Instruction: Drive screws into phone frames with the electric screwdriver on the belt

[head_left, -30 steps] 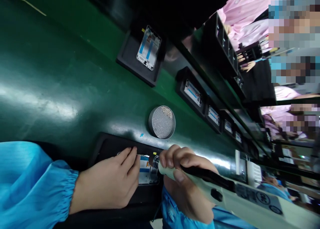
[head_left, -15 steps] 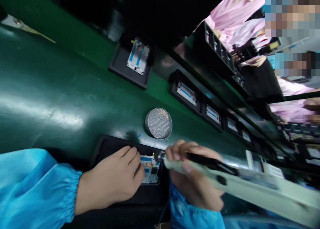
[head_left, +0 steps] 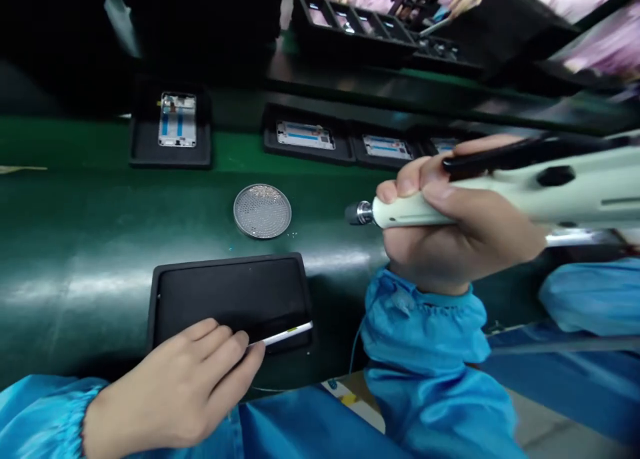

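Note:
My left hand [head_left: 183,385] grips a thin phone frame [head_left: 285,335] by its edge, tilted up on its side at the near edge of a black tray [head_left: 225,295]. My right hand [head_left: 460,229] is closed round a pale electric screwdriver [head_left: 500,195] held level above the belt, its metal tip pointing left toward a round mesh dish of screws [head_left: 262,211]. Both arms wear blue sleeves.
A dark green conveyor belt [head_left: 90,232] carries more black trays, each holding a phone frame [head_left: 177,119], along its far side. Black compartment trays [head_left: 350,22] stand behind. People in pink sleeves work at the back right.
The view has swung level. My right hand lifted the screwdriver away from the phone frame and to the right. My left hand raised the frame onto its edge at the tray's near side.

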Demonstrator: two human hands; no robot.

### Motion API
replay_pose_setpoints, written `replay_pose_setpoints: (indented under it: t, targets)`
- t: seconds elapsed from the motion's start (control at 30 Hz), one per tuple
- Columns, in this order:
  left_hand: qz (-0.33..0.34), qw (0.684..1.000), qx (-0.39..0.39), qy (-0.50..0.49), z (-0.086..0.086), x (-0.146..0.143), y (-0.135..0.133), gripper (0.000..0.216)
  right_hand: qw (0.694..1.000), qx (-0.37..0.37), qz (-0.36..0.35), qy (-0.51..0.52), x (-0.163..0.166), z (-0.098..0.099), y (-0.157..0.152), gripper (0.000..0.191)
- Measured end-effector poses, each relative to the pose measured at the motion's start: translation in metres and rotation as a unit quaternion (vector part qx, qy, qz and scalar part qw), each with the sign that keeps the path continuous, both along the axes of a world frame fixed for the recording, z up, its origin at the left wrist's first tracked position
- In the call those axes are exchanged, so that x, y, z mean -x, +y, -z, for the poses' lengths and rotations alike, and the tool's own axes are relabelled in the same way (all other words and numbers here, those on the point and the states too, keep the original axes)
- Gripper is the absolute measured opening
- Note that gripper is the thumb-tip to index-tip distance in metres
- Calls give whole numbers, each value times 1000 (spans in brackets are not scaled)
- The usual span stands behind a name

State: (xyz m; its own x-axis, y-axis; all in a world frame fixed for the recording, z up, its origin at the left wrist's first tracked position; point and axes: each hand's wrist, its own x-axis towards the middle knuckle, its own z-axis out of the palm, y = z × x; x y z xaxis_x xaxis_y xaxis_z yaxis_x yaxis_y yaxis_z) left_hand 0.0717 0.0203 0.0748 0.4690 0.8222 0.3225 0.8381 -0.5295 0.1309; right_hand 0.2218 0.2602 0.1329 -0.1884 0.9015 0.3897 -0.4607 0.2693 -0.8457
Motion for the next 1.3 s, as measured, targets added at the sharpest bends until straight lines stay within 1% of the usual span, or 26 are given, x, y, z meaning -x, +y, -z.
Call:
replay_pose_setpoints:
  t: [0.1, 0.23, 0.3, 0.43, 0.6, 0.77, 0.93, 1.07, 1.2, 1.3]
  targets:
    - [14, 1000, 20, 9, -4, 1, 2, 36, 1000, -16, 9, -4, 1, -5, -2, 17]
    - [26, 998, 50, 19, -9, 2, 3, 34, 1000, 2, 4, 4, -2, -7, 0, 16]
    - [33, 998, 58, 21, -11, 2, 4, 34, 1000, 8, 15, 1, -3, -7, 1, 11]
    - [42, 996, 59, 47, -13, 3, 6, 35, 999, -16, 31, 16, 0, -5, 3, 8]
    - [47, 994, 69, 71, -11, 2, 10, 38, 995, -58, 57, 53, 6, 0, 10, 12]
    - [61, 992, 79, 72, -11, 1, 13, 37, 996, -67, 50, 36, 5, 3, 14, 13]
    - [65, 992, 83, 70, -11, 2, 14, 38, 995, -70, 42, 53, 4, 3, 13, 20]
    - [72, 991, 87, 71, -12, 0, 14, 40, 994, -78, 49, 61, 5, 7, 14, 19]
    - [62, 988, 108, 92, -16, -4, 18, 45, 992, -92, 48, 67, 4, 11, 15, 22]
    - [55, 985, 126, 109, -18, -7, 21, 46, 993, -91, 42, 68, 3, 11, 15, 21]
